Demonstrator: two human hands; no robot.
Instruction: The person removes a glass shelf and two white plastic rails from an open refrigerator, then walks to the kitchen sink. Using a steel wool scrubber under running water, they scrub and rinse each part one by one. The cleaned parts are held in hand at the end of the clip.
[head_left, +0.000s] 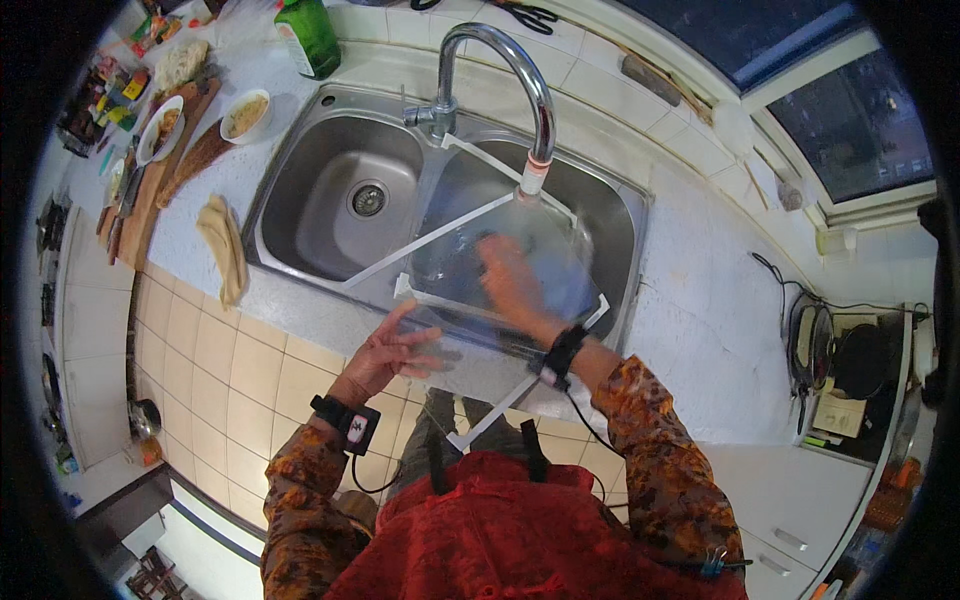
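Clear sheets with white edge strips (435, 238), resembling fridge shelves, lie across the right sink basin (621, 217) and reach over the counter's front edge. Whether they are one or two pieces, I cannot tell. My right hand (514, 281) is over the wet clear surface, below the faucet (541, 112). It is blurred by motion, and its fingers and anything under them are unclear. My left hand (394, 349) hangs with spread fingers near the white front corner (403, 285), holding nothing. The spout end looks blurred, with possible water below it.
Left of the covered basin is another steel basin (296, 217) with a drain. A tan cloth (223, 251) overhangs the counter edge. Farther left are a cutting board (139, 240), a brush-like bundle (195, 161) and a white bowl (246, 118). A green bottle (311, 41) stands behind.
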